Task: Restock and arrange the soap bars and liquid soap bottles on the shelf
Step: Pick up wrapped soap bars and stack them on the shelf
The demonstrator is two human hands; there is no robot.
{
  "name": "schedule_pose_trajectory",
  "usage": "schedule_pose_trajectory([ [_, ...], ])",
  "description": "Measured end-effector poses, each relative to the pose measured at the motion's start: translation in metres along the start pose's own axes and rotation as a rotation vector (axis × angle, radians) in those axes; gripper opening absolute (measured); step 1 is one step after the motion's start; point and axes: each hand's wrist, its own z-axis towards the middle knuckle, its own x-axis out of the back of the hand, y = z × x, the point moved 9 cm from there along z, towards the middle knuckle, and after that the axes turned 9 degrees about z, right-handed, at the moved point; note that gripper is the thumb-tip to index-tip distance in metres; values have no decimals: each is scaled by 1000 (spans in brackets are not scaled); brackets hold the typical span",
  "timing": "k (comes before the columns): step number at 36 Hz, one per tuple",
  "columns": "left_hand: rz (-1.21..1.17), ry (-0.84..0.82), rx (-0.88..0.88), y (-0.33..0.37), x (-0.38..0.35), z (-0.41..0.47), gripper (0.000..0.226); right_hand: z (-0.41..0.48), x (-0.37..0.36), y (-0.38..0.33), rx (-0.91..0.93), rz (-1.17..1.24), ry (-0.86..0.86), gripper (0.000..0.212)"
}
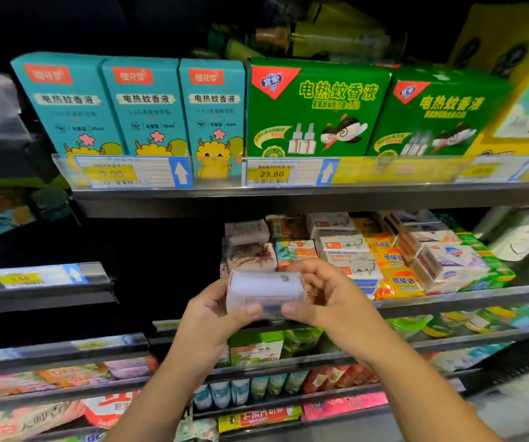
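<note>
A pale lavender wrapped soap bar (264, 291) is held in front of the middle shelf (467, 298). My left hand (212, 317) grips its left end, thumb on the front. My right hand (330, 298) grips its right end the same way. Just behind the bar sit stacked soap bars with a purple flower print (250, 255). To their right stand white Goat Soap boxes (349, 253), yellow sulphur soap packs (394, 269) and white soap boxes with a blue shield (448, 260). A white liquid soap bottle (524, 234) lies at the far right of that shelf.
The shelf above carries teal boxes (145, 106) and green mosquito-liquid boxes (317, 106) behind price tags (269, 173). The shelf space left of the flower-print bars is dark. Lower shelves (272, 362) hold mixed packets and tubes.
</note>
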Motion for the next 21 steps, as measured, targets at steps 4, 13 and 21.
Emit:
schedule_pose_trajectory([
  [4,36,124,-67,12,7,-6,56,-3,1,1,34,-97,-11,61],
  [13,153,111,-215,46,2,-1,68,-4,-33,30,-85,47,-19,64],
  [21,172,146,-173,33,20,-2,71,-3,15,-5,41,-89,56,67],
])
